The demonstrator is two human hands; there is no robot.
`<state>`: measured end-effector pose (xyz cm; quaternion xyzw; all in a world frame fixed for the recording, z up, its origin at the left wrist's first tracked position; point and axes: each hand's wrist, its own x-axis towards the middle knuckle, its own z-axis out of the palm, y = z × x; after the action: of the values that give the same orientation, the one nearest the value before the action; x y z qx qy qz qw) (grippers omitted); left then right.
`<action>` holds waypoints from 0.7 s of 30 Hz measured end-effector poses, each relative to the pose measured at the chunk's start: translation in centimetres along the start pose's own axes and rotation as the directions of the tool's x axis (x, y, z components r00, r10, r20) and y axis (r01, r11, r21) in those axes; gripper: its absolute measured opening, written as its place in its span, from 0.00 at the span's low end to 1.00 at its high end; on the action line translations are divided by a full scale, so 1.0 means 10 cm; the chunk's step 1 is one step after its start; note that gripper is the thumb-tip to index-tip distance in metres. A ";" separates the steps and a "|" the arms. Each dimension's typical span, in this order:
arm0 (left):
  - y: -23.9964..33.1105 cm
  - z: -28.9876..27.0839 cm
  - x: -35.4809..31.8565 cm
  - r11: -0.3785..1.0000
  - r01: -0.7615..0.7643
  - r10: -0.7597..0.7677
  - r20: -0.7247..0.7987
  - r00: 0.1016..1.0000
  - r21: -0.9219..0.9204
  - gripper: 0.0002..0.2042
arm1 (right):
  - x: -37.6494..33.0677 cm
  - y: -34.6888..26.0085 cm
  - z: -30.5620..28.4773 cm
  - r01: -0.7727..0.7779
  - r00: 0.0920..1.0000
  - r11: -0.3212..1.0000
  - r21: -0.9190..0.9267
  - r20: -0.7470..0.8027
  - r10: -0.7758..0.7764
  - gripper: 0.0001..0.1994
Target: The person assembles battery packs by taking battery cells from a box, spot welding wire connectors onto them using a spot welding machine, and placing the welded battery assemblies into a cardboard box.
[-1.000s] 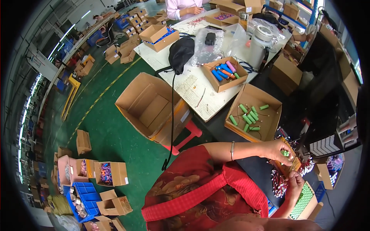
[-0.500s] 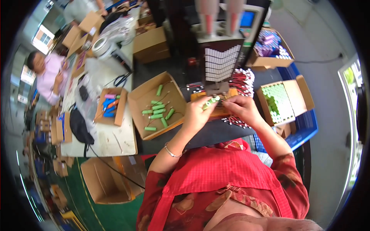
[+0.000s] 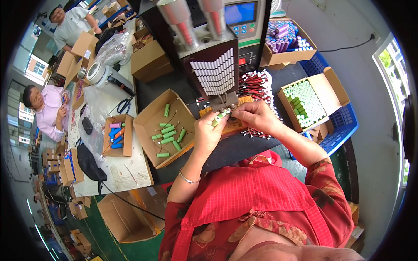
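Beneath the head of a spot-welding machine (image 3: pixel 213 71), my left hand (image 3: pixel 207 134) is closed round green battery cells (image 3: pixel 220 116), their white ends facing up. My right hand (image 3: pixel 259 117) meets it from the right, thumb and fingers pinched at the cell ends; whatever they pinch is too small to make out. Behind my right hand lies a bundle of red and black wire leads (image 3: pixel 260 83) with white connectors. Left of my left hand, an open cardboard box (image 3: pixel 147 124) holds several green cells with wires attached.
On the right, a carton (image 3: pixel 326 93) packed with green cells sits over a blue crate (image 3: pixel 346 126). Purple cells fill another box (image 3: pixel 283 57) behind it. A small box (image 3: pixel 127 147) of coloured cells and scissors (image 3: pixel 125 105) lie on the white table (image 3: pixel 117 174). Two people are at the far left.
The view has shifted, bringing the machine's display and a second person at the far left into fuller sight. My hands stay together at the cells under the welding head.
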<state>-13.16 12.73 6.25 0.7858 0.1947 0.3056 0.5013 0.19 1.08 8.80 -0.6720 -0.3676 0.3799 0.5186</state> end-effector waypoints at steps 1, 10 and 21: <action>0.01 0.00 0.01 1.000 0.018 -0.018 0.014 1.000 -0.010 0.06 | 0.01 0.00 -0.01 0.001 1.000 1.000 -0.003 0.004 -0.001 0.11; -0.05 0.00 0.03 0.990 0.117 -0.115 0.041 0.993 -0.072 0.07 | 0.04 0.05 -0.06 0.057 0.996 0.998 -0.009 0.064 -0.056 0.13; -0.59 -1.22 -0.10 0.959 0.247 -0.201 -0.274 0.940 0.142 0.14 | 0.03 0.51 -1.03 0.176 0.917 0.608 -0.774 -0.095 -0.386 0.07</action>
<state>-22.13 22.73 4.36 0.7531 0.3723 0.3272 0.4326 9.98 -3.94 5.61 -0.8009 -0.5238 0.0177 0.2896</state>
